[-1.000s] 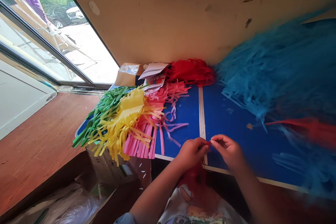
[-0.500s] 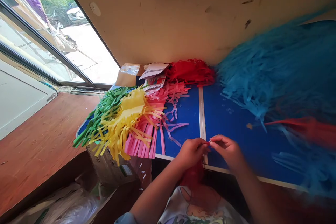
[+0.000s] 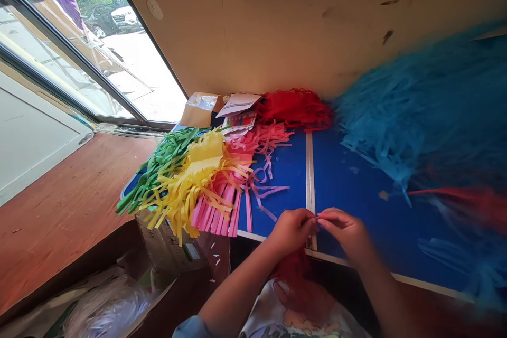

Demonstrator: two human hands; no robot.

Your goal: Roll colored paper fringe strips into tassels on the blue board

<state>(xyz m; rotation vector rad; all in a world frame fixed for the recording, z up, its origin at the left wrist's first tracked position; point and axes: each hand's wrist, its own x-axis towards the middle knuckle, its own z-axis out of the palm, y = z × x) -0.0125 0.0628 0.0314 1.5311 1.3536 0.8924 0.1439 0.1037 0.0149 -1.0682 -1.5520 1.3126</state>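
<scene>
Both grips are pinched shut on one small red paper piece (image 3: 317,217), the left hand (image 3: 292,229) and right hand (image 3: 344,230) meeting fingertip to fingertip over the near edge of the blue surface (image 3: 348,190). Red fringe (image 3: 291,274) hangs below them. At 10 o'clock lie pink strips (image 3: 222,206), yellow strips (image 3: 194,179) and green strips (image 3: 162,163); at 12 a red heap (image 3: 295,107); at 2 a blue heap (image 3: 415,111).

a scuffed beige wall (image 3: 301,26) rises at the far side; daylight enters the left window (image 3: 79,58) over a reddish-brown floor (image 3: 59,206).
</scene>
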